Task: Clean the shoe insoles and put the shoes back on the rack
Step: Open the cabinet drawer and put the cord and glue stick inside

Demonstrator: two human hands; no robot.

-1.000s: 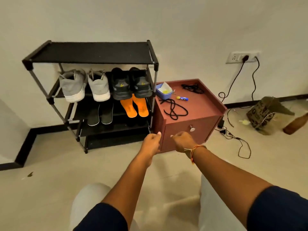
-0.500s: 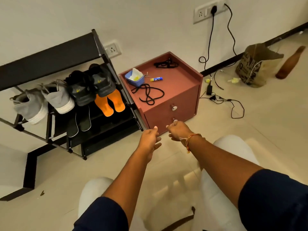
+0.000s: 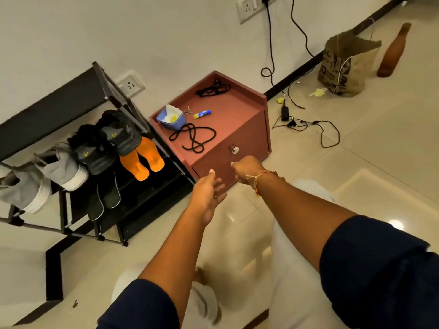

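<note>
Flanking the rack: red-brown cabinet (image 3: 237, 108) sits just beside the R end of the black shoe rack (image 3: 54, 103).
Cabinet top: blue bowl (image 3: 172, 121), loose black lace (image 3: 193, 138), 2nd lace bunch (image 3: 213, 89) at the back, small blue-yellow tube (image 3: 202, 114).
Floor, R side: paper bag (image 3: 344, 67) and brown bottle (image 3: 392, 51) by the wall; cables (image 3: 327, 136) trail down from a wall socket.
In the way: both hands hang in front of the cabinet's drawer face, below its knob (image 3: 235, 150).
L hand (image 3: 209, 191): fingers loose and near straight, thumb up, holding nothing.
R hand (image 3: 247, 170): fingers curled in, nothing seen in it; thread band at the wrist.
Shoes: grey pair (image 3: 63, 173) and black pair (image 3: 95, 150) side by side on the rack's mid tier, black pair nearer the cabinet.
Insoles: orange pair (image 3: 142, 160) under the black shoes, dark pair (image 3: 104, 198) to their left, on the tier below.
Hidden: shoe toes tucked under the top shelf; far ends of the insoles covered by the shoes; bowl contents unclear (white + yellow bits); R palm faces away; outer grey shoe near the frame edge.
Axis: shoes lie heel toward the person, toe to the wall; insoles run the same front-to-back line, near ends poking out past the heels.
</note>
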